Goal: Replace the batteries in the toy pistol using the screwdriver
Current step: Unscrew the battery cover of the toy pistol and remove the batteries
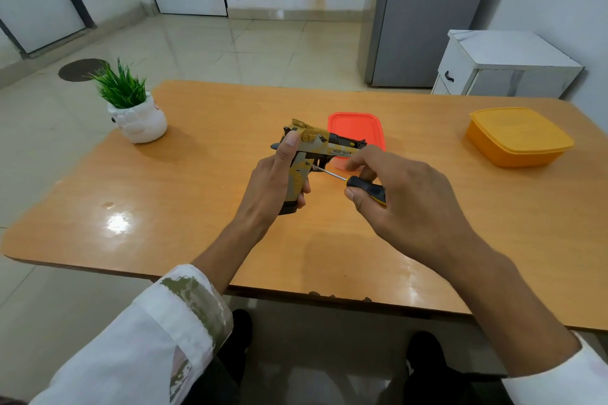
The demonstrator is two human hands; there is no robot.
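Head view, looking down over the counter (197, 194): the left hand (273, 181) has its fingers wrapped around the grip of the toy pistol (309, 158), holding it upright above the wood with the barrel pointing away to the right, toward the red container (357, 128) behind it. The right hand (401, 194) has its fingers closed on the black-and-yellow handle of the screwdriver (348, 181), whose thin shaft runs leftward and slightly up, its tip meeting a small dark spot on the side of the grip just behind the trigger. That looks like the cover screw, though whether the tip is truly seated I cannot tell. Shaft and screw seem nearly in line, so turning should work if the pistol is held steady. An orange lidded box (519, 138) and a potted plant (135, 108) sit well apart.
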